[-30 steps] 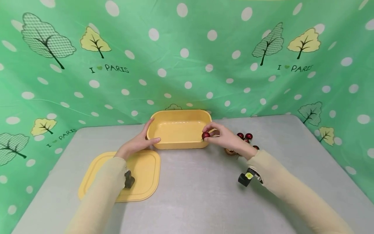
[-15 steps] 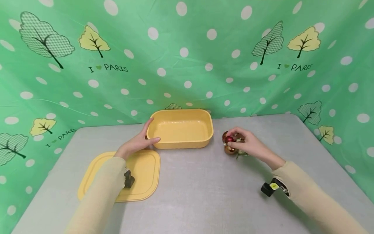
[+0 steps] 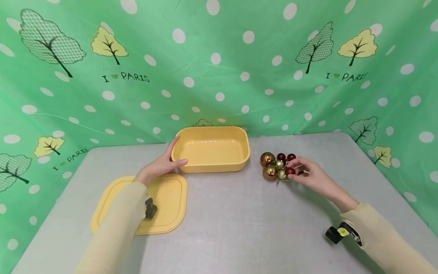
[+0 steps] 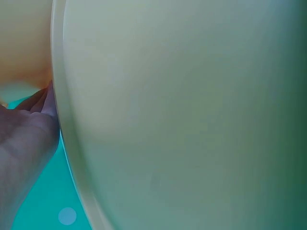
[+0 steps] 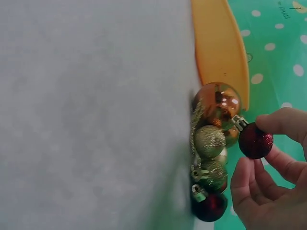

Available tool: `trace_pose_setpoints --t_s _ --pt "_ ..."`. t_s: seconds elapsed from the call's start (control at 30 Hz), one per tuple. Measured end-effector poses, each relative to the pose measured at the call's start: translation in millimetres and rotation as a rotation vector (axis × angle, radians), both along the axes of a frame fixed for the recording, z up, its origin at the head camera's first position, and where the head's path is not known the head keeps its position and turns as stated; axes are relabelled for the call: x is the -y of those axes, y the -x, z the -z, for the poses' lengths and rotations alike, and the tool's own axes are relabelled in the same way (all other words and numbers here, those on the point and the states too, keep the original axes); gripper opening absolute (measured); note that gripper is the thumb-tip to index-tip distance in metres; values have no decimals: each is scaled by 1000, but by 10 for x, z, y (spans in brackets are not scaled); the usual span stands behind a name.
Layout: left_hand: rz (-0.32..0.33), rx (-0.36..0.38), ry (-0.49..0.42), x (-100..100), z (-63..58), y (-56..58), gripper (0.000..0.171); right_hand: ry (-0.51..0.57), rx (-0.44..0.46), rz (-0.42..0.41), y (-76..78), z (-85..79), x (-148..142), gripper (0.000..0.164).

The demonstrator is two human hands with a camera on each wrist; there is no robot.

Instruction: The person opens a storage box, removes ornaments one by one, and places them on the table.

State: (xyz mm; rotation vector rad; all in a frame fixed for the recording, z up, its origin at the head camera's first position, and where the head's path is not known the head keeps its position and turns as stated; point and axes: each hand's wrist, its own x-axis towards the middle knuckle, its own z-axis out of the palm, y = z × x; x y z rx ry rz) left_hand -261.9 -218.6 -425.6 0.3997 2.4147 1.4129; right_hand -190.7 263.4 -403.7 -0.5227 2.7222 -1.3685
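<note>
My right hand (image 3: 309,175) pinches a small dark red Christmas bauble (image 3: 290,171) between thumb and fingers at the near right of a bauble cluster. In the right wrist view that glittery bauble (image 5: 256,140) shows its gold cap, with thumb above and fingers below. Beside it are two copper baubles (image 3: 270,172), several gold ones (image 3: 282,174) and more small red ones (image 3: 291,156). My left hand (image 3: 161,165) holds the left end of a yellow rectangular container (image 3: 212,168), thumb over the near rim. The container's inside shows no contents.
A yellow lid (image 3: 167,201) lies flat at the left, under my left forearm; it fills most of the left wrist view. A green dotted cloth (image 3: 219,76) hangs behind the grey table (image 3: 226,220), close to the container's far side.
My right hand has moved right with a red bauble, from the container's near right corner, across the cluster, to the cluster's right side. My left hand stays at the container.
</note>
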Motion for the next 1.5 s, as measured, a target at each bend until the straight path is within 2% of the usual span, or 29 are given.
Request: trace_pose_setpoints --t_s 0.2,0.43,0.7,1.03,1.27,1.5 --pt "1 5 -6 -8 -19 4 96 -38 -1 19 -39 101 -75 32" --pt "-2 9 -6 -8 -33 15 95 -55 75 93 -82 105 -110 30" --pt "5 -6 -5 -1 -31 34 94 -141 70 108 -105 72 -99 27" --pt "7 -16 -6 2 -16 36 93 -310 68 183 -123 74 -41 28" --pt "5 -10 1 -3 -14 31 94 -317 63 175 -113 126 -24 29" --pt "1 -6 -1 4 -7 21 94 -280 75 117 -157 111 -38 32"
